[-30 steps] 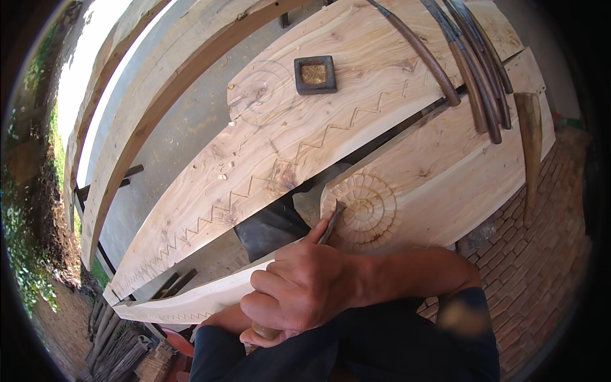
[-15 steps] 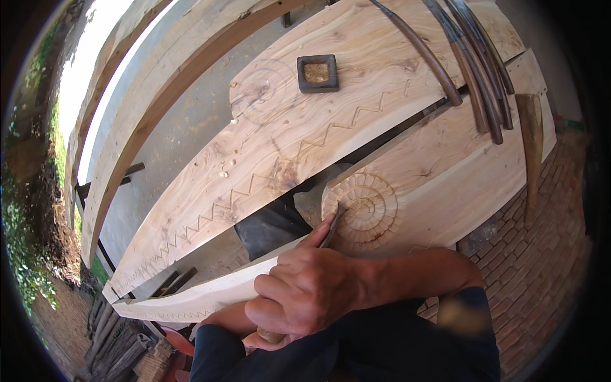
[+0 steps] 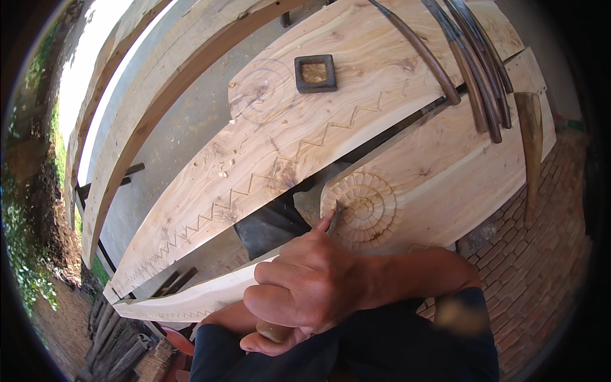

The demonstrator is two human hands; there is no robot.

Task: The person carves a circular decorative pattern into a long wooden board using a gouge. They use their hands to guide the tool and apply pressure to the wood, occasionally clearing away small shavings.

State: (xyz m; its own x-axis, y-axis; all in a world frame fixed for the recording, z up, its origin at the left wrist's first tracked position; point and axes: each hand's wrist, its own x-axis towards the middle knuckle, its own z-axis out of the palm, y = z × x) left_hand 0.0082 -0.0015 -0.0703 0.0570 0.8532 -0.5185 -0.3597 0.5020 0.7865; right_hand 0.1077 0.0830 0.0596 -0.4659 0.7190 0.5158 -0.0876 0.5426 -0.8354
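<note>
Because the person's right hand (image 3: 312, 280) is curled firmly around a slim carving tool with a dark metal blade and a rounded wooden handle (image 3: 273, 331), the control appears to come from fist and wrist together. The blade tip meets the left edge of a round, spiral rosette of small scalloped cuts (image 3: 369, 213), at the near, rounded end of a pale wooden board (image 3: 464, 140). An extended fingertip (image 3: 327, 219) lies along the blade; whose hand it belongs to cannot be told. The left forearm (image 3: 229, 316) passes beneath the right fist, so the left hand's grip cannot be told either.

Good work here probably means short, shallow pushes, a steady blade angle, the guiding finger close to the tip, and the other hand clear of the edge's path.

Compared with half a second ago, the right fist has rolled slightly, baring more of the handle's butt and hiding more of the blade; the board looks unchanged.
</note>
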